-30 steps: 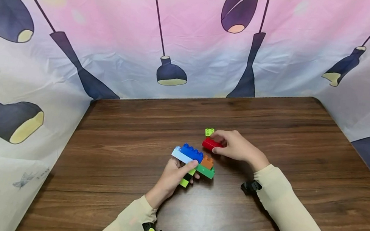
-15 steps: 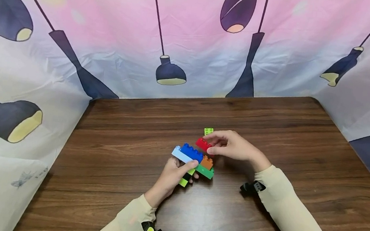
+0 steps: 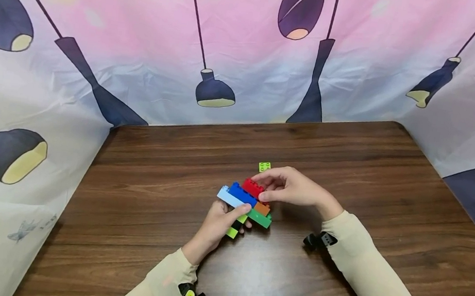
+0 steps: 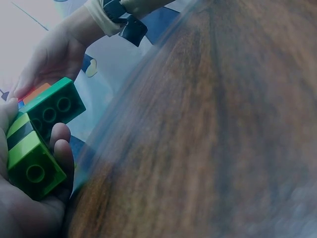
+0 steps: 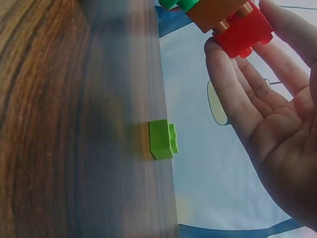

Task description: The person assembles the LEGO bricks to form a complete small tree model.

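My left hand (image 3: 217,224) grips a build of toy building bricks by its stem of lime bricks (image 4: 30,158) and a black one, thumb along the side. Across the top of the stem run a light blue brick (image 3: 227,196) and a green brick (image 3: 259,218). Above these sit a blue brick (image 3: 240,194) and an orange brick (image 3: 262,209). With thumb and fingers my right hand (image 3: 300,189) pinches a red brick (image 3: 252,187) against the upper side of the blue and orange bricks. Whether it is fully pressed on, I cannot tell.
One loose lime brick (image 3: 264,166) lies studs up on the brown wooden table (image 3: 164,169), just beyond my right hand. A fabric backdrop (image 3: 158,36) printed with lamps hangs along the table's far and side edges.
My right hand has brought the red brick left, from above the table near the lime brick, onto the build. The left hand has stayed nearly still, holding the build.
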The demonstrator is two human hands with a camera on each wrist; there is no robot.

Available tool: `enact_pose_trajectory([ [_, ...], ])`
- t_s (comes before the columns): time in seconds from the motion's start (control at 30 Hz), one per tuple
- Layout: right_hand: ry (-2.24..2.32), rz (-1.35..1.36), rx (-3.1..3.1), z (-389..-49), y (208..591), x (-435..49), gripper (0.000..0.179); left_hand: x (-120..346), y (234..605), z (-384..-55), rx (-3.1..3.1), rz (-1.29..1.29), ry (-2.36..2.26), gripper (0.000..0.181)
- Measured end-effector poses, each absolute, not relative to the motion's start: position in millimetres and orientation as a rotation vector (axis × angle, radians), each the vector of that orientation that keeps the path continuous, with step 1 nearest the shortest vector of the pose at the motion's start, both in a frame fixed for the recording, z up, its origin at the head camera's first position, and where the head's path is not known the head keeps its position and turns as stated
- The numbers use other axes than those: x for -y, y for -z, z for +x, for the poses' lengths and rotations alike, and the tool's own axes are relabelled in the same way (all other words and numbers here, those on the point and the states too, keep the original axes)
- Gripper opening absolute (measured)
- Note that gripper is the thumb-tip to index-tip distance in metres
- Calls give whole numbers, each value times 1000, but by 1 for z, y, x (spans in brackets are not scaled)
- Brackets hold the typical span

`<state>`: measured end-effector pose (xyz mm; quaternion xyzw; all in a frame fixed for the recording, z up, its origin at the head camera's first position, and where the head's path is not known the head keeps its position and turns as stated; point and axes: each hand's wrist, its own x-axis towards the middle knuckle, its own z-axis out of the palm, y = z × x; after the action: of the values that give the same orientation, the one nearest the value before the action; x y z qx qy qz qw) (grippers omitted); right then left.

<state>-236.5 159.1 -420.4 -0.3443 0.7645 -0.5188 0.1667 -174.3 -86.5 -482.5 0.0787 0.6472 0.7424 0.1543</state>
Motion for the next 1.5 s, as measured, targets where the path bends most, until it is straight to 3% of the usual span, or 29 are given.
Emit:
enact_pose_trajectory([
  [1.5,1456,-1022,-2183,-233,423,-156,41,87,484,-172,-1895,236,-2096,39],
])
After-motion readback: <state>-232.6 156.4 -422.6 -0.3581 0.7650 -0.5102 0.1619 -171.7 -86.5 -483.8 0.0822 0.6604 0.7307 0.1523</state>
